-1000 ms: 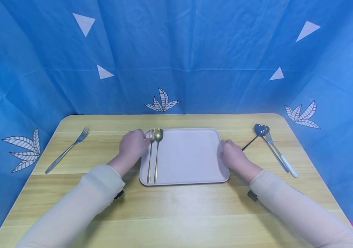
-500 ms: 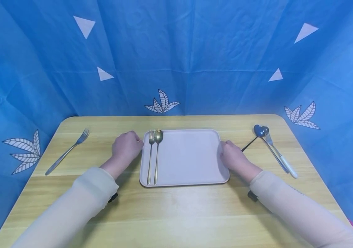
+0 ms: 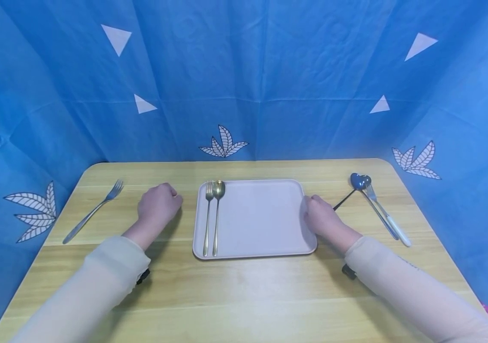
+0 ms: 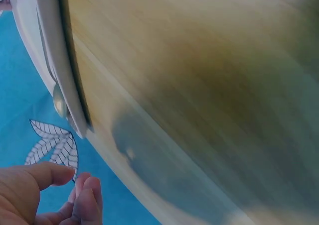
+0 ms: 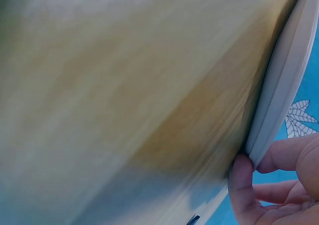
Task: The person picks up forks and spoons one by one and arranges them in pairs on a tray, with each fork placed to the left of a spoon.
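A pale rectangular tray lies mid-table, with a gold fork and a gold spoon side by side along its left part. My right hand pinches the tray's right rim; the right wrist view shows thumb and finger of that hand on the tray edge. To the left of the tray, apart from it, is my left hand. Its fingers hang loosely curled around nothing, as the left wrist view of that hand shows beyond the tray edge.
A silver fork lies slanted on the table's left side. At the right are a dark spoon and a second spoon crossing near their bowls, and a white-handled fork. Blue cloth hangs behind the wooden table.
My left hand has moved left, off the tray's left rim, leaving a gap. My right hand stays at the right rim, and the tray and cutlery lie in the same places.
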The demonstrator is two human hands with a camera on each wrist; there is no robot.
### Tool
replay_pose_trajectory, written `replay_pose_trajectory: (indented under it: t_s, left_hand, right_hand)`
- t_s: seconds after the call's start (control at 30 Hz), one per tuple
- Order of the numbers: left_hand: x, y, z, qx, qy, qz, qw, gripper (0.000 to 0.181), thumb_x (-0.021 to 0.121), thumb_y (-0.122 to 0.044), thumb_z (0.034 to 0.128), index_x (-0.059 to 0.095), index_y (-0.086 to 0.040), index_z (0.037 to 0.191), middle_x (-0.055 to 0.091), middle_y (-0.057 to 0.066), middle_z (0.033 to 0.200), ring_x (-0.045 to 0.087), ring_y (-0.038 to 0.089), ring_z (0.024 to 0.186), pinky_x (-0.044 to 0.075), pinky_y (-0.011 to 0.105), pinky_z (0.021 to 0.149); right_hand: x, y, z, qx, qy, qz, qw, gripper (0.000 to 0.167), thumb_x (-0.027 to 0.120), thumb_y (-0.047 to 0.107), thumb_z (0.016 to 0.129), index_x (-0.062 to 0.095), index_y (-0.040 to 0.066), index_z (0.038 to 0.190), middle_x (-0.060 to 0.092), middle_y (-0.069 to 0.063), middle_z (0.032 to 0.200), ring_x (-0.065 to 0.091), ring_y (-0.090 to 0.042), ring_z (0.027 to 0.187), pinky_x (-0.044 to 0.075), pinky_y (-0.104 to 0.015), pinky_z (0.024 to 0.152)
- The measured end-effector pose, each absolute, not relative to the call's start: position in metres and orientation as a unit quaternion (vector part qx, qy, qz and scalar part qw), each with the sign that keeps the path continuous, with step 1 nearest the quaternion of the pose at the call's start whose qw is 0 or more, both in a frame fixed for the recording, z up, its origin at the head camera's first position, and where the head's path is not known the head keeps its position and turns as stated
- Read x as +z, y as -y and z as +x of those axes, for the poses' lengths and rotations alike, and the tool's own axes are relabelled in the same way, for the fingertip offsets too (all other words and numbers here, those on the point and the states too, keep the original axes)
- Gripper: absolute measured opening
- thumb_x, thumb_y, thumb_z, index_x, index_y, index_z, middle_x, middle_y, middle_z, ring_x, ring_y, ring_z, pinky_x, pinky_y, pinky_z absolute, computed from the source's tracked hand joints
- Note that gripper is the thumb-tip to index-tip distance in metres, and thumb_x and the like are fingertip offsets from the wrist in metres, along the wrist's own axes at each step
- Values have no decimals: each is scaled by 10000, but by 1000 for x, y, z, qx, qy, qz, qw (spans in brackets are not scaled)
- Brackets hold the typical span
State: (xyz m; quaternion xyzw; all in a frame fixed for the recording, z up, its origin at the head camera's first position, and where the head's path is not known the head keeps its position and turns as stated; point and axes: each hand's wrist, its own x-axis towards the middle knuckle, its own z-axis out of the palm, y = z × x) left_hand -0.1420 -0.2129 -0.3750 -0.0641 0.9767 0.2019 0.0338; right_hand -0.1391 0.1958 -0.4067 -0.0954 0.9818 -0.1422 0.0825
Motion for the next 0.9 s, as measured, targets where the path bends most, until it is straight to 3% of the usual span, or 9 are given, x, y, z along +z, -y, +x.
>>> replay_pose_trajectory:
  t_s: [0.13, 0.2, 0.3, 0.37, 0.57, 0.7, 0.9]
  left_hand:
    - [-377, 223, -141, 201, -977, -67, 34, 334, 518, -211, 929, 417, -133, 621, 334, -9, 539, 280, 164, 497, 208, 295, 448]
    - [-377, 228, -140, 199, -977, -69, 34, 305, 523, -217, 933, 482, -101, 654, 414, 16, 562, 329, 170, 499, 237, 289, 441]
    - [-377, 235, -139, 192, -978, -74, 34, 230, 538, -242, 938, 620, -47, 848, 615, 109, 760, 496, 226, 599, 356, 327, 470]
    - [-378, 239, -138, 187, -979, -78, 34, 238, 545, -254, 942, 647, -40, 964, 665, 152, 914, 560, 263, 693, 406, 363, 511]
    - [-379, 249, -138, 186, -977, -92, 47, 264, 537, -267, 957, 644, -27, 986, 661, 188, 940, 578, 310, 749, 421, 400, 550]
    - [-379, 257, -137, 187, -977, -92, 49, 354, 538, -269, 963, 639, 9, 1157, 670, 240, 1126, 640, 381, 876, 476, 454, 594]
    - [-381, 269, -138, 187, -977, -100, 34, 351, 530, -254, 947, 624, 12, 1155, 668, 246, 1122, 638, 387, 859, 463, 448, 566]
  right_hand:
    - [-408, -196, -140, -143, -982, -95, 83, 419, 568, 14, 916, 513, -150, 1298, 584, -307, 1105, 628, -405, 935, 541, -497, 834]
    - [-409, -197, -140, -145, -981, -94, 83, 421, 567, 13, 917, 511, -150, 1301, 585, -305, 1105, 628, -402, 930, 543, -494, 828]
    - [-410, -198, -140, -146, -981, -97, 81, 430, 571, 9, 912, 506, -153, 1304, 583, -302, 1092, 627, -394, 909, 546, -491, 813]
    - [-411, -198, -141, -145, -981, -100, 79, 419, 575, 6, 906, 515, -152, 1289, 585, -293, 1067, 626, -383, 880, 548, -486, 795]
    - [-412, -199, -142, -147, -981, -101, 79, 407, 569, 0, 903, 521, -150, 1278, 585, -278, 1043, 623, -360, 846, 550, -477, 779]
    - [-412, -199, -142, -145, -981, -103, 77, 413, 568, -2, 901, 519, -151, 1283, 585, -281, 1045, 626, -362, 846, 551, -474, 775]
    - [-412, -198, -142, -142, -981, -102, 81, 402, 567, 0, 906, 524, -146, 1277, 586, -282, 1048, 627, -364, 852, 551, -475, 776]
